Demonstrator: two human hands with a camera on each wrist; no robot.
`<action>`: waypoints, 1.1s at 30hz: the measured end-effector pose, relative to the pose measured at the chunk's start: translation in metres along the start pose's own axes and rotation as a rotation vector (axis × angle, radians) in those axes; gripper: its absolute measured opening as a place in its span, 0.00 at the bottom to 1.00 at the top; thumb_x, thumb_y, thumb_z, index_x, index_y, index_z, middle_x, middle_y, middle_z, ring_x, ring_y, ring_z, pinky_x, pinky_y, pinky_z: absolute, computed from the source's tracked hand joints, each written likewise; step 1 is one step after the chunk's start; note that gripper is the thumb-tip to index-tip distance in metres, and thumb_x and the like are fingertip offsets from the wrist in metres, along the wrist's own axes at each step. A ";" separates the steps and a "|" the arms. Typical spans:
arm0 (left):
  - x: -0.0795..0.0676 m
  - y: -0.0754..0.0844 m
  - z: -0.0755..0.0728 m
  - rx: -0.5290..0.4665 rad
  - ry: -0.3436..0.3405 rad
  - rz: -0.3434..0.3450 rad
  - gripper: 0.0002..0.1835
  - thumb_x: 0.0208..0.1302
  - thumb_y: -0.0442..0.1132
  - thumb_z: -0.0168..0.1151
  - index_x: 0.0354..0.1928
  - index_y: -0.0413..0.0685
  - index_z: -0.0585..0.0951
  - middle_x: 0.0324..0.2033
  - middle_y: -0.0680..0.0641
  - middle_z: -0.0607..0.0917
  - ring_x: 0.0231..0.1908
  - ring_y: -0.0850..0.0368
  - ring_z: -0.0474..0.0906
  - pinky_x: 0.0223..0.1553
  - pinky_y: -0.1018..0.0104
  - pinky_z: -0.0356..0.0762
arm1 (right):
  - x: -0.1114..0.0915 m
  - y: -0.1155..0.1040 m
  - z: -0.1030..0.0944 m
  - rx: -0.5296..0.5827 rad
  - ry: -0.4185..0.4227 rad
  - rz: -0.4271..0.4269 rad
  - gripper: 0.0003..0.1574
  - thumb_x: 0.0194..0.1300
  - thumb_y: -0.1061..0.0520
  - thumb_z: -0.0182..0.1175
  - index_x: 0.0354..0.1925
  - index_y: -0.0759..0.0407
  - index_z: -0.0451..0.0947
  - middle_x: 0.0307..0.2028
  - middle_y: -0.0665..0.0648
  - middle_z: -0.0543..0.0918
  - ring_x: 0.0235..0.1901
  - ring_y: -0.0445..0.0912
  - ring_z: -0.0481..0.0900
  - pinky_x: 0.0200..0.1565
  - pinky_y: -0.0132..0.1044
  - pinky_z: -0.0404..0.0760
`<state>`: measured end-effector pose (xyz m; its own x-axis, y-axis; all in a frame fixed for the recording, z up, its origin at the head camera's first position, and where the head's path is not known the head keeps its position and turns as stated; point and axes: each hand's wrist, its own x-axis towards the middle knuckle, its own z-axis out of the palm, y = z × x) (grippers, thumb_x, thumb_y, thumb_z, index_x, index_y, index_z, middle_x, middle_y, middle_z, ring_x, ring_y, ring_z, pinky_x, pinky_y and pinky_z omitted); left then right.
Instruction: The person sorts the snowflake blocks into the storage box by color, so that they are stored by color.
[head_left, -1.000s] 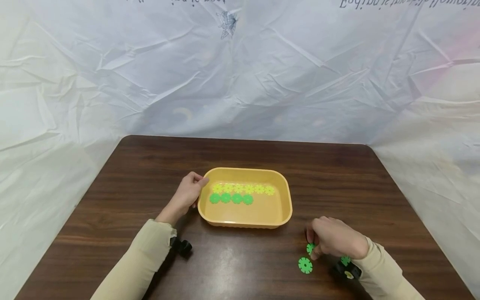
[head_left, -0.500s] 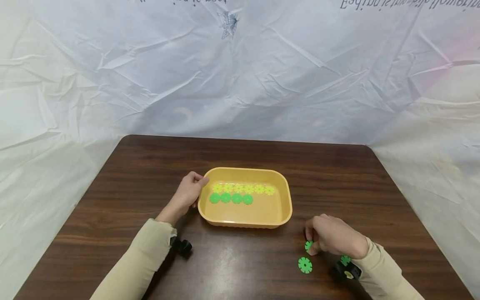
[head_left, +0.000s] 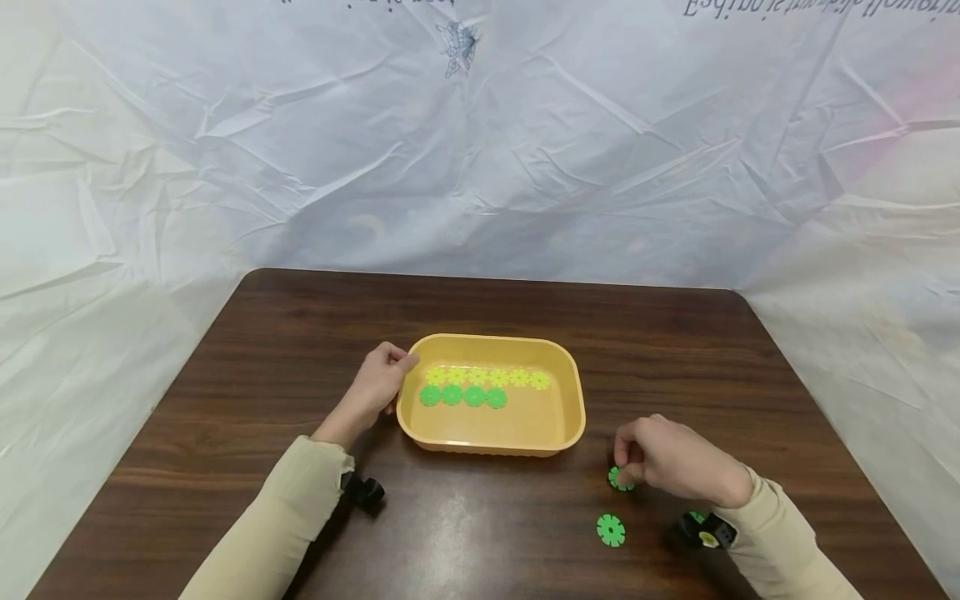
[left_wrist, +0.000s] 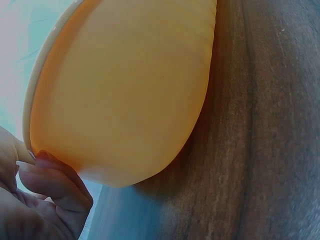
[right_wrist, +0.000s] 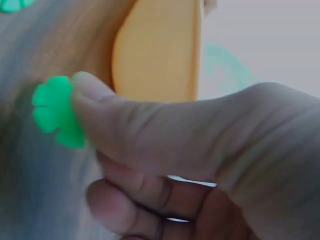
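Observation:
A yellow plastic tray (head_left: 491, 448) sits mid-table, with a row of yellow flower-shaped discs (head_left: 477, 377) and a shorter row of green discs (head_left: 473, 396) lying inside. My left hand (head_left: 372, 386) grips the tray's left rim, thumb on top; the left wrist view shows the fingers (left_wrist: 65, 187) under that rim. To the right of the tray, my right hand (head_left: 671, 458) pinches a green notched disc (right_wrist: 57, 112) between thumb and fingers, just above the tabletop. Another green disc (head_left: 611, 530) lies flat on the table, nearer than that hand.
One more green disc (head_left: 697, 517) shows partly behind the black wrist camera (head_left: 707, 531) on the right arm. The dark wooden table (head_left: 480, 308) ends at a pale, wrinkled sheet (head_left: 480, 167) at the back and sides.
My right hand has picked the green disc up off the table and moved slightly up and away from the disc lying below. The left hand and tray stay put.

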<state>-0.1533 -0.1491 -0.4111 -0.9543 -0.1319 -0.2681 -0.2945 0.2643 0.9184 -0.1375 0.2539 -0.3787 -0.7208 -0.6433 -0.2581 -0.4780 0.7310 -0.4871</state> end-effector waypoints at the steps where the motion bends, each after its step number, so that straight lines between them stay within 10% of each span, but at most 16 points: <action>1: 0.000 0.000 0.000 0.002 -0.001 0.001 0.15 0.74 0.44 0.51 0.50 0.37 0.68 0.28 0.41 0.74 0.09 0.59 0.62 0.11 0.68 0.64 | 0.000 0.000 -0.003 0.002 0.015 0.005 0.12 0.58 0.57 0.70 0.27 0.47 0.74 0.22 0.39 0.77 0.20 0.34 0.69 0.21 0.31 0.71; 20: 0.000 0.000 0.000 -0.001 -0.003 0.006 0.16 0.74 0.44 0.51 0.50 0.36 0.68 0.26 0.41 0.74 0.09 0.59 0.61 0.10 0.68 0.64 | 0.029 -0.007 -0.020 0.130 0.598 -0.065 0.10 0.63 0.52 0.67 0.41 0.50 0.77 0.29 0.47 0.77 0.26 0.42 0.74 0.26 0.32 0.74; 33: -0.001 0.001 0.000 0.003 -0.003 0.011 0.16 0.74 0.44 0.51 0.50 0.36 0.68 0.26 0.41 0.73 0.09 0.59 0.62 0.11 0.68 0.64 | 0.070 -0.037 -0.010 -0.009 0.509 -0.214 0.05 0.60 0.58 0.70 0.35 0.50 0.83 0.30 0.43 0.77 0.32 0.43 0.73 0.35 0.37 0.72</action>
<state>-0.1527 -0.1487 -0.4103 -0.9576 -0.1262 -0.2591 -0.2844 0.2687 0.9203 -0.1755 0.1843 -0.3708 -0.7579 -0.5878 0.2828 -0.6428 0.5994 -0.4769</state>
